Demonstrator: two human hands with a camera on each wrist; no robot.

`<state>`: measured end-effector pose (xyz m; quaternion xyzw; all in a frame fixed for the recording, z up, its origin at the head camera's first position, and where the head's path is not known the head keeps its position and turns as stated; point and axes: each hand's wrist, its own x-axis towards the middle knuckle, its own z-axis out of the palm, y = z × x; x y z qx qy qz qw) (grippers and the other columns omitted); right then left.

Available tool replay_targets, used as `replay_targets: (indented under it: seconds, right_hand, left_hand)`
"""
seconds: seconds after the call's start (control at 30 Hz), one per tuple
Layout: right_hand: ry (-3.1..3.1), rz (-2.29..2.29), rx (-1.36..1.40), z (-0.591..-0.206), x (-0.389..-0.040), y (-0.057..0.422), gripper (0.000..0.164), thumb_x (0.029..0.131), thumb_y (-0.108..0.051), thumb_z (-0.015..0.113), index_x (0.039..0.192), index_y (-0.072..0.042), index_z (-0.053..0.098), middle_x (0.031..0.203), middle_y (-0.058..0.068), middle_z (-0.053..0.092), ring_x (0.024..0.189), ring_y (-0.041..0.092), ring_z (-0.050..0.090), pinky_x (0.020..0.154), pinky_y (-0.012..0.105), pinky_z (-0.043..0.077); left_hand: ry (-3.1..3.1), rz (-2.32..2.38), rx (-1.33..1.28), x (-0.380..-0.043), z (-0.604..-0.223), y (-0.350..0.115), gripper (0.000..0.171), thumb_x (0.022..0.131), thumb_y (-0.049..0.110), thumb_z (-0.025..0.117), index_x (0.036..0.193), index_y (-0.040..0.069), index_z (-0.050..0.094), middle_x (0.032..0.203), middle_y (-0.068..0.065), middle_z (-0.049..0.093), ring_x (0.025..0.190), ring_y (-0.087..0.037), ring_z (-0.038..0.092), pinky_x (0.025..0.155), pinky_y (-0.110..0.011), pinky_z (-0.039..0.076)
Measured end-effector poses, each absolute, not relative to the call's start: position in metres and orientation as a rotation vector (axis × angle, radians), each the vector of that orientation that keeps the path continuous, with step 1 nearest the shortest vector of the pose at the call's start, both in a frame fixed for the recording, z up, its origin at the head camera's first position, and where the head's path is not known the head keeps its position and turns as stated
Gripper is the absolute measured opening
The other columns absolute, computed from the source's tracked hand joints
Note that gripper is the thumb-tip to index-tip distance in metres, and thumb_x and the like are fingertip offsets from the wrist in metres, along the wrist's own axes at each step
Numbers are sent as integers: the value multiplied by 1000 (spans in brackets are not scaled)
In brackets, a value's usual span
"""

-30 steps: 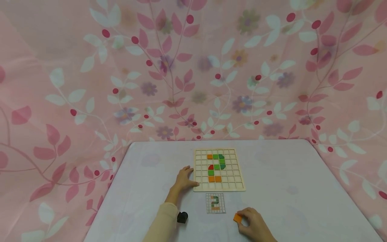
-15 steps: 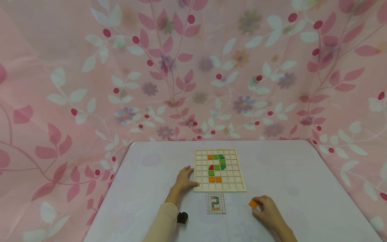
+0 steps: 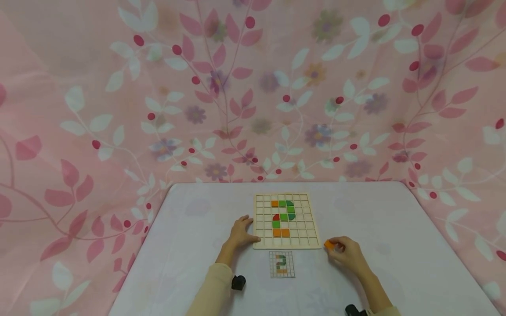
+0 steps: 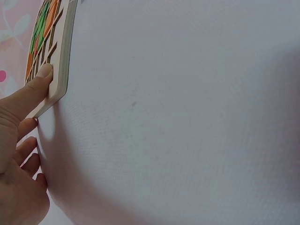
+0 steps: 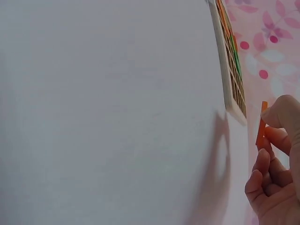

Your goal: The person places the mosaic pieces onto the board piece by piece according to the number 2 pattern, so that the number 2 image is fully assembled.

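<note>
A pale wooden grid board (image 3: 310, 230) lies on the white-covered table, with flat orange, green and red tiles (image 3: 283, 217) in several cells, forming a shape like a 2. My left hand (image 3: 240, 232) rests at the board's left side, fingers spread along it. In the left wrist view its thumb (image 4: 35, 91) presses on the board's frame. My right hand (image 3: 348, 254) pinches a thin orange square tile (image 3: 329, 245) between thumb and fingers, just right of the board's near right corner. Edge-on, the orange tile (image 5: 261, 124) shows raised in the right wrist view.
A small pattern card (image 3: 282, 264) printed with a matching coloured figure lies on the table just before the board. Black wrist cameras (image 3: 238, 282) sit on both forearms. A pink floral cloth (image 3: 253, 87) hangs behind the table's far edge.
My right hand has carried the orange tile from the near side of the table, first rightward, then farther away, to beside the board's near right corner. The left hand and board stay put.
</note>
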<state>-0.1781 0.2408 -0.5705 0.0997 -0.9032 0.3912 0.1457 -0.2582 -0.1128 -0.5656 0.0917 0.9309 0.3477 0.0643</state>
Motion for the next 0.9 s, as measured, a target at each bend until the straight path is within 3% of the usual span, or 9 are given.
replay_targets:
  seconds: [0.2, 0.57, 0.9]
  right_hand:
    - [-2617, 1202, 348, -570, -208, 217, 23, 66, 2, 74, 89, 3, 70, 82, 8, 66, 72, 19, 55, 60, 25, 47]
    - [-2745, 1173, 485, -572, -242, 173, 29, 64, -4, 70, 92, 2, 71, 89, 7, 66, 82, 19, 58, 77, 34, 50]
    - [-2798, 987, 644, -576, -255, 161, 30, 68, -3, 70, 98, 2, 72, 93, 7, 62, 86, 22, 54, 75, 38, 47]
  left_hand:
    - [2794, 1065, 262, -258, -564, -114, 76, 67, 25, 85, 129, -4, 53, 142, -23, 40, 131, -42, 34, 108, -54, 30]
    - [2784, 1077, 253, -257, -563, -113, 75, 67, 25, 85, 129, -4, 53, 142, -22, 40, 131, -42, 34, 107, -54, 30]
    - [2794, 1089, 253, -258, -564, -113, 75, 67, 24, 85, 129, -3, 53, 142, -22, 40, 132, -41, 33, 108, -54, 30]
